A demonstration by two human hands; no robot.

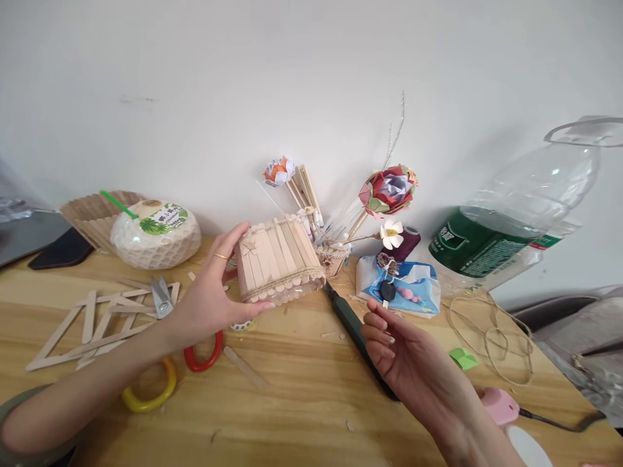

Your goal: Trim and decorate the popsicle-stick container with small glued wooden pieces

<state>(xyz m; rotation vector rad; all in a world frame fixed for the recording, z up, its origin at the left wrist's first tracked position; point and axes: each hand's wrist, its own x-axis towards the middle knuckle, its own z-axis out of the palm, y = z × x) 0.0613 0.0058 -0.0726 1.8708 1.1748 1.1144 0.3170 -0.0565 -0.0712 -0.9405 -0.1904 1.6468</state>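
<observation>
"Holding what, exactly, is the left hand [214, 295]?"

"A craft-stick box [280, 256], raised tilted above the desk [302, 415]. The thumb and fingers are spread wide around one end."

"How is it made?"

"Flat, pale wooden strips stand side by side. Rounded tips make a scalloped edge, and coarse twine bands cross near both ends. One corner has a small star-shaped ornament. Something clear and crinkled shows along the lower rim."

"And the right hand [389, 334]?"

"Narrow, with curled fingers, near the blue-and-white packet [423, 285]. I can't tell whether it pinches anything thin."

"What lies between the hands?"

"A long, dark green tool [357, 334], slanting over smooth, streaky wood grain. Behind the box are folded-paper flowers, one layered in red, green and lilac [389, 189], another orange and white [279, 171]."

"What about the sides?"

"Left: loose flat sticks [58, 337], metal blades [161, 297], a dimpled white coconut [156, 243] with a green straw [118, 203], and pleated brown paper [92, 217]. Right: loops of thin twine [503, 337] and a clear, ribbed bottle [535, 188] with a green label."
</observation>
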